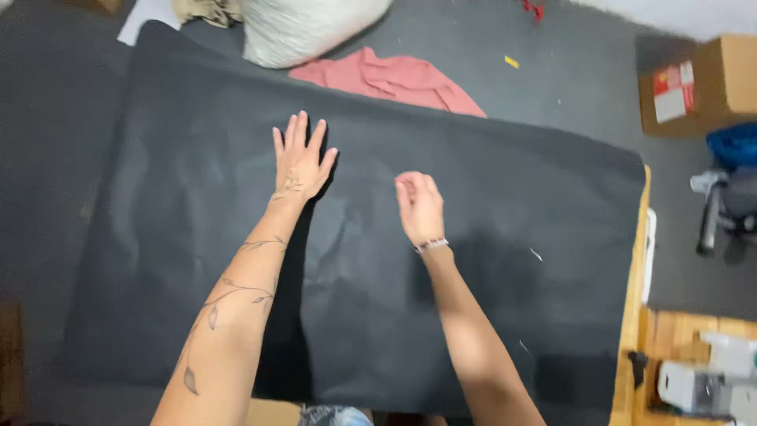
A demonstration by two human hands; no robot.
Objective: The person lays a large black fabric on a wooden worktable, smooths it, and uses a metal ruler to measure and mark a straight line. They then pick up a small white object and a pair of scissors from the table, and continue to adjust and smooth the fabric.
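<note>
Your left hand (pixel 301 160) lay flat on the black fabric sheet (pixel 489 237), fingers spread and palm down, holding nothing. Your right hand (pixel 419 207) sat just beside it, fingertips drawn together as if pinching something small; what, you could not tell from the head view. The sheet covered nearly the whole wooden table (pixel 635 315), its far edge hanging toward the grey floor (pixel 583 63). Judged by the shallow wrinkles near your wrists, the cloth looked light, soft and limp, likely to slide and bunch under a push; an edge or corner would give the surest hold, with a flat palm to anchor the middle. Beyond the far edge: a pink cloth (pixel 394 79) and a whitish stuffed sack (pixel 303 28), touching the sheet's border. At upper right stood a brown cardboard box (pixel 725 79) with a red-and-white rectangular label (pixel 673 92) on its near face. A pale machine (pixel 702 383) sat at lower right.
</note>
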